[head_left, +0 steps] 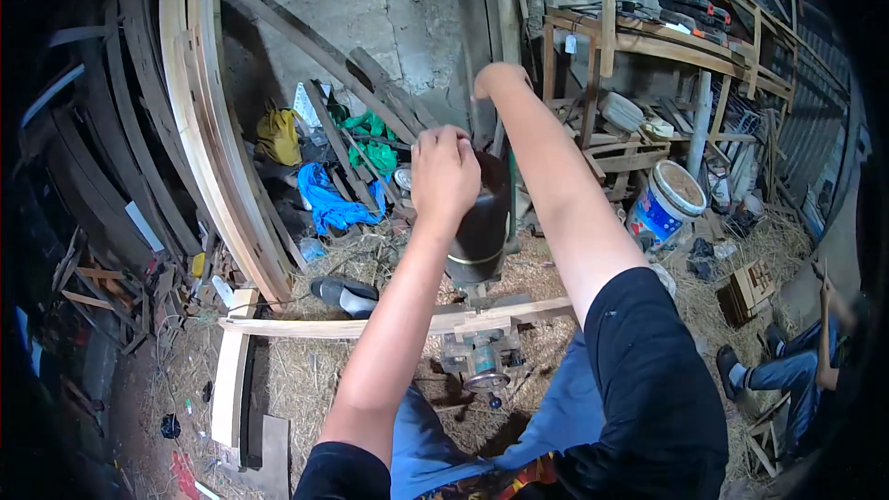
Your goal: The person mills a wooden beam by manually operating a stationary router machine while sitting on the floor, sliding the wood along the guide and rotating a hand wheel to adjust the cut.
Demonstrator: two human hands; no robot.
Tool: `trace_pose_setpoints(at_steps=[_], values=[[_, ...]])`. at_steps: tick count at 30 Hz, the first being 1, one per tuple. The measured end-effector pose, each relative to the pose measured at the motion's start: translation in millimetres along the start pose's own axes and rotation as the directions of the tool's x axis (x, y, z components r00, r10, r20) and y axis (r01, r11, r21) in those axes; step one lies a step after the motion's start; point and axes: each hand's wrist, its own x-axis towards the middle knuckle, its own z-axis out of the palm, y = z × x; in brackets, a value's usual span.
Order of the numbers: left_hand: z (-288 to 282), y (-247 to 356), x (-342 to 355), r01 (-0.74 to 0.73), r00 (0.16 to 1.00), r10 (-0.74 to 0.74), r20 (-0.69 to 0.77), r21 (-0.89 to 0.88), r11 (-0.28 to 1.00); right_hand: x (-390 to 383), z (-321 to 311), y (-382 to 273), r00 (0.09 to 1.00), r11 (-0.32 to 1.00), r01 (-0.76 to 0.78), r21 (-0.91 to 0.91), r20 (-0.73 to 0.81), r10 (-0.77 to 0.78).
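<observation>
Two bare hands are raised at the machine; the left hand (444,176) has its fingers curled by the upper part of the dark cylindrical housing (477,255), though whether it clasps anything cannot be told; the right hand (502,81) is bent at the wrist farther up, its fingers hidden, so its grip cannot be told either. The wooden rail (319,327) lies crosswise below the housing, over the metal vise (482,352) with its handwheel (486,381); its left end meets a pale board (230,389).

To handle this well, the person would do best to have the rail seated flat and held firmly before any pressure comes down; a steady, unhurried movement seems wiser than a jerk, with fingers clear of moving parts and the rail's long ends kept level.

As for markings, the white bucket (687,187) on the right bears a blue printed label (656,215); a small pale tag (570,43) hangs at the wooden rack (648,40), too small to read; no writing is discernible on the housing.
</observation>
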Motion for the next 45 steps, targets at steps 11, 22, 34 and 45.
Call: trace_pose_setpoints(at_steps=[11,22,34,45], values=[[13,-2,0,-0.015,0.999,0.018,-0.036,0.091,0.996,-26,2,15,0.993,0.965,-0.09,-0.246,0.057,0.107],[21,-16,8,0.033,0.994,-0.048,0.094,0.16,0.987,-35,14,19,0.986,0.937,-0.084,-0.339,0.108,0.128],[20,-48,2,0.046,0.999,-0.044,-0.019,0.07,0.997,-83,35,4,0.999,0.976,-0.034,-0.214,-0.041,0.026],[-6,-20,-89,-0.129,0.946,0.036,-0.322,-0.274,0.953,-244,120,59,0.834,0.969,0.221,-0.105,-0.495,-0.244]])
